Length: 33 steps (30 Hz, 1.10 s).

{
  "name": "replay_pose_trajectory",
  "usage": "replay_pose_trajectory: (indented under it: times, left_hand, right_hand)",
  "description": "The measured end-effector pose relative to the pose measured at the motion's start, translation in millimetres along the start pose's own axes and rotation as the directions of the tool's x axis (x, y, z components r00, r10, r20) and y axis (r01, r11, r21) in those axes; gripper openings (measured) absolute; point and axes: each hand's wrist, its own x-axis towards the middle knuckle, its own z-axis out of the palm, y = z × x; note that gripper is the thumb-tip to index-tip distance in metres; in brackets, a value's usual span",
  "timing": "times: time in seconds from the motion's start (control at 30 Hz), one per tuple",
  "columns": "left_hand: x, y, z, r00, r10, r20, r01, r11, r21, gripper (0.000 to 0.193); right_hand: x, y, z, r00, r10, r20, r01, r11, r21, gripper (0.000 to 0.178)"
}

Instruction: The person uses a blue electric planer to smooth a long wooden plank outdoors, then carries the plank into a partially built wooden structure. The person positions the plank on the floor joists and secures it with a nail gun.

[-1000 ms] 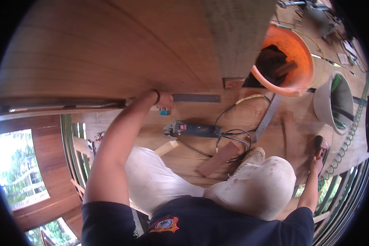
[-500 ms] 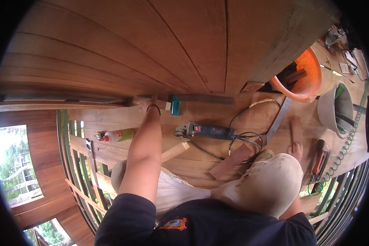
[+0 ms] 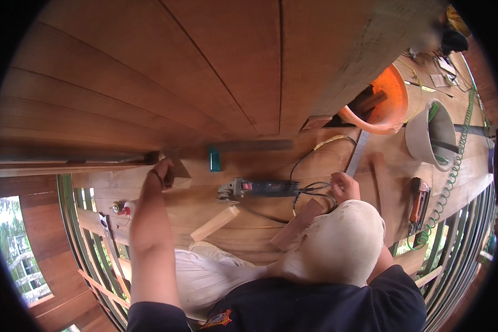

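Observation:
At the foot of the plank wall, my left hand [image 3: 161, 170] is closed around a short wood block [image 3: 179, 175], which is tilted away from the wall. A small teal plastic piece [image 3: 214, 159] stands just right of it. My right hand [image 3: 345, 187] is above my bent knee with its fingers curled; whatever may be inside them is hidden. Close to it are an angle grinder's black cord [image 3: 322, 192] and a reddish wood piece [image 3: 299, 224]. The blue angle grinder [image 3: 265, 188] lies on the boards between my hands.
An orange bucket [image 3: 399, 102] holding wood scraps and a grey bucket [image 3: 418, 135] stand at the right. Nearby lie a metal square [image 3: 358, 152], a wooden strip [image 3: 382, 191], an orange-black nailer [image 3: 419, 202] and a green coiled hose [image 3: 454, 174]. A handsaw [image 3: 106, 224] is at the left.
My left hand has turned the wood block and drawn it away from the wall. My right hand has left the wooden strip and moved left over my knee. The view has shifted.

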Motion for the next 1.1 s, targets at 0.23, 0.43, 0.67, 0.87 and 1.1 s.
replay_pose_trajectory:
  times: [0.23, 0.43, 0.67, 0.87, 1.1]
  left_hand:
    - [-127, 52, -55, 0.983, -0.001, 0.184, -0.144, 0.618, 0.773, 0.038]
    - [-186, 77, 80, 0.701, -0.064, 0.711, -0.702, 0.119, 0.702, 0.064]
    - [-184, 77, 209, 0.555, 0.176, 0.813, -0.819, 0.288, 0.497, 0.050]
    - [-118, 43, 193, 0.652, 0.355, 0.670, -0.237, 0.935, -0.265, 0.023]
    - [-94, 2, 246, 0.654, 0.582, 0.482, -0.074, 0.684, -0.726, 0.028]
  right_hand:
    - [41, -78, 36, 0.826, -0.029, 0.563, -0.101, 0.975, 0.199, 0.030]
    - [51, -101, 55, 0.582, -0.062, 0.810, -0.516, 0.742, 0.428, 0.067]
    - [42, -63, 45, 0.762, -0.039, 0.646, -0.538, 0.516, 0.666, 0.064]
    - [60, -83, 23, 0.879, 0.254, 0.403, -0.476, 0.497, 0.726, 0.050]
    - [122, -57, 37, 0.778, 0.258, 0.573, -0.628, 0.304, 0.716, 0.058]
